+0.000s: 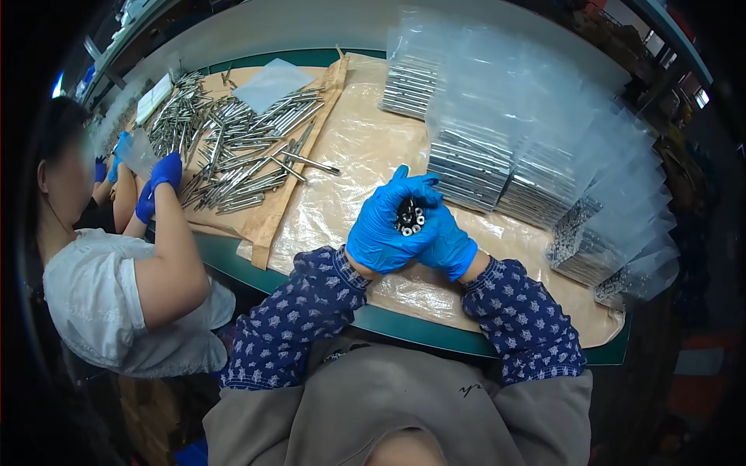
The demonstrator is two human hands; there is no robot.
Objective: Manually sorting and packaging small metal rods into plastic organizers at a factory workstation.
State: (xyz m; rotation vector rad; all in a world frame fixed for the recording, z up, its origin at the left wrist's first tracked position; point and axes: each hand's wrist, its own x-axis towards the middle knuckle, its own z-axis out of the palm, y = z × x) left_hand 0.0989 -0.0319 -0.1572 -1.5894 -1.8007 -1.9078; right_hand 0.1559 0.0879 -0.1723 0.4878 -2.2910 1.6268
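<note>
Both my hands wear blue gloves and meet above the table's near edge. My left hand (382,231) is wrapped around a bundle of short metal rods (409,217), whose round ends point up at me. My right hand (446,242) cups the same bundle from the right side, its fingers closed against it. Under my hands lies a clear plastic sheet (357,147) over brown paper.
A heap of loose metal rods (233,147) lies on brown paper at the left. A co-worker in a white top with blue gloves (162,175) handles them there. Stacks of clear bags filled with rods (497,155) fan out at the right. The green table edge (404,325) runs below.
</note>
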